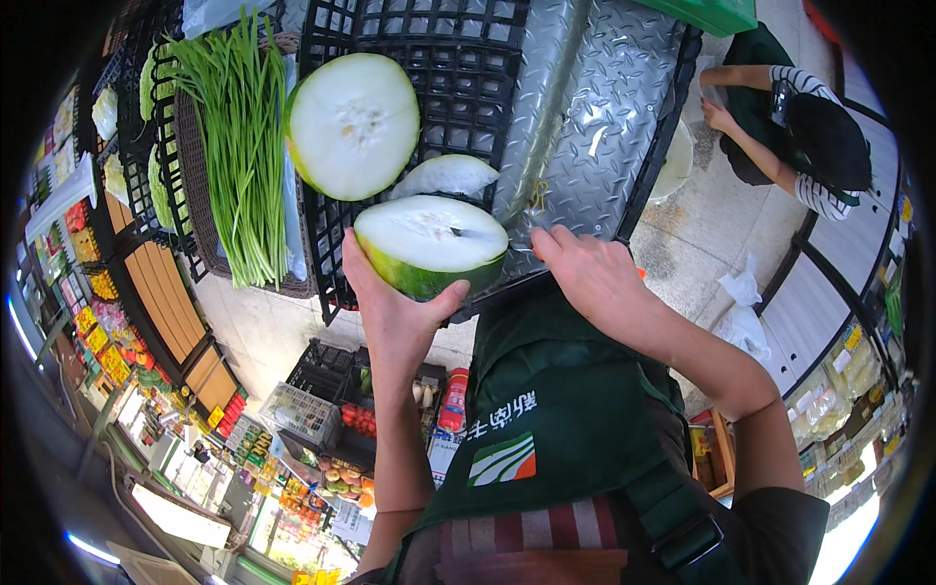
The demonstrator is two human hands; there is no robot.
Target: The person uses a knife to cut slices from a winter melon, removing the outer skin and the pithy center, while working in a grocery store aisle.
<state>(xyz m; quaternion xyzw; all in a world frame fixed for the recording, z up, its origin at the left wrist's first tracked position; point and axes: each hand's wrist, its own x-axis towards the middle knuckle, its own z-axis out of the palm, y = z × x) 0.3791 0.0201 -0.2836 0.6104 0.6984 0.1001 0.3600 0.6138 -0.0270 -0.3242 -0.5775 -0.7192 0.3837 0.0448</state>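
Note:
My left hand (pixel 398 311) grips a cut piece of green-skinned winter melon (pixel 417 267) from the near left, thumb along its front. Its white cut face is tilted upward, with a small dark point showing near the middle that may be a blade tip. In my right hand (pixel 596 281) is a knife (pixel 521 249) with an orange-red handle, mostly covered by the fingers. A short stretch of blade shows at the melon's right end. Behind lie a larger winter melon piece (pixel 358 124), cut face up, and a smaller white melon slice (pixel 450 175).
Black plastic crates (pixel 468 69) sit beside diamond-plate metal sheeting (pixel 621 95). Long green chives (pixel 241 168) fill a wicker basket (pixel 194 157) on the left. Another person (pixel 790 131) is at the far right. A fire extinguisher (pixel 454 398) and produce crates (pixel 322 380) stand below.

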